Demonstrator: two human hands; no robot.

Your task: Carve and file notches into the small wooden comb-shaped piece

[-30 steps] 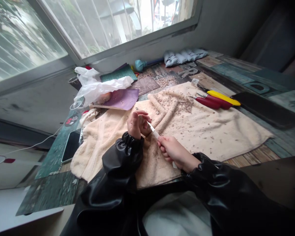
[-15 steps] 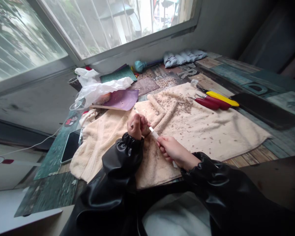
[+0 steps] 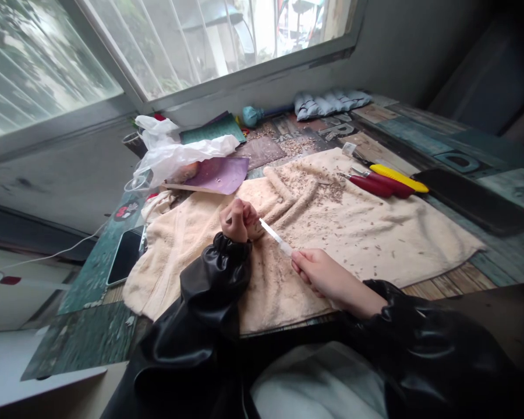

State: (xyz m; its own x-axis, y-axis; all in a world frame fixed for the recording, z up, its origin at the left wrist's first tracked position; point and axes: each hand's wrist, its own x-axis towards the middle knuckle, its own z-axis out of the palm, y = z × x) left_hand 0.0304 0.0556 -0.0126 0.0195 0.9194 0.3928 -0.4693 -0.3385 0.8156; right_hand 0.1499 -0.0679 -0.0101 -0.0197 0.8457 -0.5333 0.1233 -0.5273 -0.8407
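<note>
My right hand [image 3: 317, 269] is closed around the white grip of a slim, flat, knife-like tool [image 3: 273, 234]. Its narrow, bright end points up and left, reaching my left hand [image 3: 238, 220]. The left fingers are curled into a closed grip over a small tan piece [image 3: 256, 230], mostly hidden, so its kind cannot be made out. Both hands are above a cream towel [image 3: 179, 250] sprinkled with brown shavings [image 3: 327, 189]. Black shiny sleeves cover both forearms.
Red-handled tools [image 3: 379, 186] and a yellow-handled tool [image 3: 399, 177] lie at the towel's right, beside a dark slab [image 3: 471, 198]. A phone [image 3: 126, 256] is at left. Behind are a white plastic bag [image 3: 174, 160], a purple sheet [image 3: 220, 176] and a grey-blue padded bundle [image 3: 332, 105].
My right hand has moved right and slightly down, drawing the tool back so more of its bright end shows. My left hand has shifted slightly left and up, still closed.
</note>
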